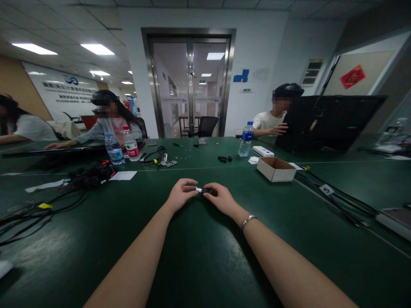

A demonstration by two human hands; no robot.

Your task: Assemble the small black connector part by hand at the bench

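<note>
My two hands meet over the green table, with a small black-and-silver cylinder [199, 190] lying sideways between them. My right hand [221, 197] is closed round its black end, thumb below and fingers above. At the bright silver end, the thumb and fingertips of my left hand [181, 196] are pinched. What kind of object the cylinder is cannot be made out; my right fingers hide part of it. Beyond my hands lie a few small black pieces [224, 158]. To their right stands an open cardboard box [276, 170].
Water bottles stand at left [114, 149] and right [246, 140]. Black cables [58, 207] and a dark bundle [88, 174] lie left; more cables [340, 203] run along the right. Several people sit across the table, one beside a large black panel [324, 124]. Small metal parts [168, 161] lie ahead.
</note>
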